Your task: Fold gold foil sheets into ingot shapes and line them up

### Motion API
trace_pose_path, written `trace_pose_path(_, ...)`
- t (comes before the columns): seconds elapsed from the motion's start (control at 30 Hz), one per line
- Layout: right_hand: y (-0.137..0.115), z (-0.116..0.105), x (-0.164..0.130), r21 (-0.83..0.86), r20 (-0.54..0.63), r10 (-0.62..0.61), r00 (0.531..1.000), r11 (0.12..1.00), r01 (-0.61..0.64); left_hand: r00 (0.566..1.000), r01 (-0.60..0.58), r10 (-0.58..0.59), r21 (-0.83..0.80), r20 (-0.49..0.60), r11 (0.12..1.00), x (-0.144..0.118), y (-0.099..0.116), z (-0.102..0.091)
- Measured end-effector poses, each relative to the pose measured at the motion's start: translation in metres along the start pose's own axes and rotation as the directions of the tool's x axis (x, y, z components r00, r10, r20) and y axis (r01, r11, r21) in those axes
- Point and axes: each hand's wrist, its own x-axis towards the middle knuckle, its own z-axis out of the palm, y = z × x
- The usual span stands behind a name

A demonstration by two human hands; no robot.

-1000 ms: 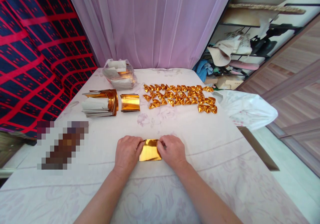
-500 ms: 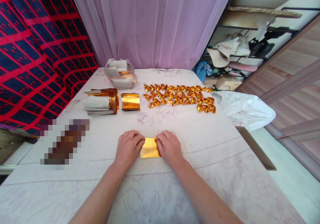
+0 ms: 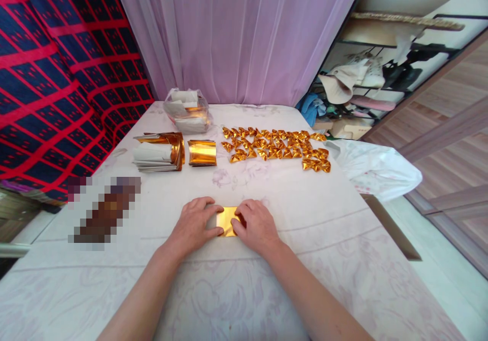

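— What have your hands got there?

— A small sheet of gold paper point(image 3: 227, 221), lying flat on the white cloth point(image 3: 267, 280) right in front of me. My left hand point(image 3: 194, 224) presses down on its left edge, fingers bent, thumb beneath. My right hand point(image 3: 256, 224) covers its right edge the same way. Neither hand is closed into a fist; both pinch and press the paper against the cloth.

— And further back?

— A row of folded gold pieces point(image 3: 276, 149) across the middle. Left of them a curled gold sheet point(image 3: 202, 153), then a stack of papers point(image 3: 158, 153). Behind those sits a clear bag point(image 3: 186, 111), near the pink curtain point(image 3: 244, 36).
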Motion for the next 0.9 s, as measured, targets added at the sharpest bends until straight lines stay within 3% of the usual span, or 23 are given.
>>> trace_pose_path(0.17, -0.008, 0.003, -0.002, -0.054, -0.004, 0.050, 0.999, 0.997, -0.050, 1.000, -0.010, 0.009, 0.008, 0.025, 1.000, -0.001, -0.001, -0.001)
trace_pose_path(0.57, 0.002, -0.003, -0.013, 0.037, 0.036, -0.047, 0.998, 0.998, 0.046, 0.996, 0.008, -0.010, 0.017, 0.086, 1.000, -0.002, 0.002, -0.005)
trace_pose_path(0.9, -0.012, 0.002, -0.014, -0.008, -0.014, 0.055, 0.998, 0.998, -0.055, 0.998, 0.005, -0.006, 0.011, 0.065, 1.000, -0.002, 0.000, -0.002)
